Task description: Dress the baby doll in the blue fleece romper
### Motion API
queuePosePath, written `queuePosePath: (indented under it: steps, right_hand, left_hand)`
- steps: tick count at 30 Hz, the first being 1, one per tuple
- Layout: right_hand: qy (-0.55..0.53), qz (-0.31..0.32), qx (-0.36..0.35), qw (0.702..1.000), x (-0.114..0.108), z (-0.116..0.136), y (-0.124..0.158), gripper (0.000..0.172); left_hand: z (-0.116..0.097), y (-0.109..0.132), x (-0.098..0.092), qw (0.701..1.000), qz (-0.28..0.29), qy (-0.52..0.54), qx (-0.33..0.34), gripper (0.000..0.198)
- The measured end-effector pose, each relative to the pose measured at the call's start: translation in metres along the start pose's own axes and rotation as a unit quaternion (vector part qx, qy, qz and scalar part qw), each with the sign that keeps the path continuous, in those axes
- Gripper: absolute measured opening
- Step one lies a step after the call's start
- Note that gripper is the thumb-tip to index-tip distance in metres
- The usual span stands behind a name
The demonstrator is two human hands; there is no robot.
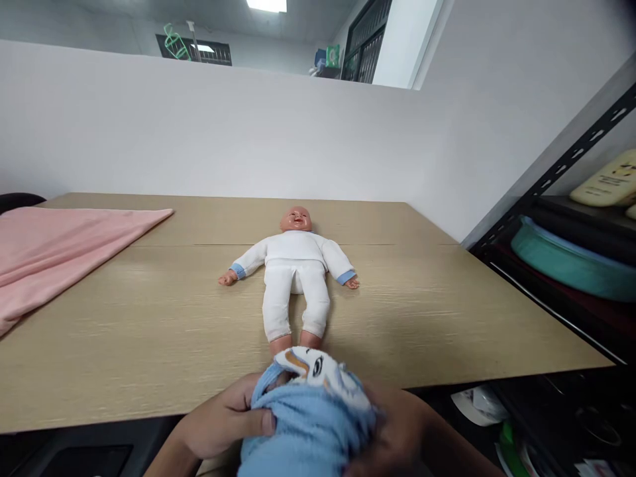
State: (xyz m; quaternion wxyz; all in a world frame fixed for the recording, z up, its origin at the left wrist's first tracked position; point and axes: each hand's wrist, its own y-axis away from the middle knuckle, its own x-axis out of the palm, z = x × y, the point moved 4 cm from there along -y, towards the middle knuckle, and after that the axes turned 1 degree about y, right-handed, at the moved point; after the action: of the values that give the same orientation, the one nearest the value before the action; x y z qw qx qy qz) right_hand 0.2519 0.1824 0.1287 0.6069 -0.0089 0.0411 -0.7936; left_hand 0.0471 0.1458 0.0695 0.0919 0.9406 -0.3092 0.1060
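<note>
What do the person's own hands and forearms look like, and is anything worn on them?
The left hand and right hand are ungloved. No sleeve, watch or bracelet shows on the visible forearms. The right hand is blurred and partly hidden, so rings there can't be judged.

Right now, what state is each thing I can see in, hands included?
Left hand: gripping blue cloth
Right hand: at the cloth, blurred, grip unclear
Blue cloth: bunched up
Doll: on its back, arms spread, dressed in white
Pink cloth: spread out
Ceiling light: lit
</note>
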Motion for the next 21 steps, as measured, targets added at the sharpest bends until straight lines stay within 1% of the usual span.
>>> queuePosePath:
  steps: [2,3,5,6,8,9,11,13,14,15,16,18,20,21]
  right_hand:
    - [-0.034,-0.081,0.052,0.995,0.0,0.0,0.003,0.066]
    - [-0.054,-0.132,0.087,0.986,0.0,-0.002,0.004,0.065]
    - [-0.085,-0.222,0.155,0.959,0.0,-0.005,0.005,0.067]
    - [-0.091,-0.25,0.176,0.948,0.0,-0.006,0.004,0.069]
    - [-0.101,-0.265,0.187,0.941,-0.001,-0.006,0.001,0.071]
    - [-0.105,-0.254,0.174,0.945,-0.001,-0.005,-0.002,0.071]
    - [-0.122,-0.212,0.125,0.962,-0.001,0.001,-0.005,0.074]
    - [-0.135,-0.155,0.085,0.975,0.002,0.008,-0.005,0.079]
    - [-0.132,-0.136,0.075,0.979,0.004,0.011,-0.005,0.082]
    - [-0.121,-0.131,0.073,0.981,0.005,0.013,-0.004,0.082]
    - [-0.103,-0.143,0.078,0.981,0.005,0.015,-0.004,0.078]
    - [-0.053,-0.206,0.096,0.972,0.002,0.017,-0.004,0.066]
    - [-0.015,-0.284,0.115,0.952,-0.002,0.018,-0.006,0.058]
    - [-0.002,-0.315,0.123,0.941,-0.004,0.019,-0.007,0.057]
  left_hand:
    - [0.01,0.003,0.0,1.0,-0.012,-0.002,-0.008,0.065]
    - [0.014,0.004,0.0,1.0,-0.021,0.01,-0.001,0.071]
    - [0.021,0.005,0.002,0.997,-0.046,0.067,0.011,0.082]
    - [0.025,0.006,0.003,0.993,-0.061,0.102,0.01,0.088]
    - [0.027,0.006,0.004,0.981,-0.102,0.166,0.008,0.091]
    - [0.026,0.007,0.004,0.974,-0.123,0.188,0.013,0.088]
    - [0.02,0.009,0.003,0.965,-0.158,0.208,0.031,0.078]
    - [0.011,0.011,0.005,0.967,-0.163,0.194,0.02,0.071]
    - [0.006,0.013,0.007,0.972,-0.153,0.177,0.004,0.068]
    - [0.001,0.015,0.01,0.979,-0.134,0.155,-0.013,0.067]
    - [-0.006,0.017,0.014,0.985,-0.112,0.129,-0.023,0.07]
    - [-0.019,0.02,0.023,0.995,-0.077,0.066,-0.019,0.084]
    - [-0.028,0.02,0.031,0.997,-0.075,-0.008,-0.017,0.099]
    - [-0.03,0.019,0.034,0.995,-0.089,-0.043,-0.025,0.099]
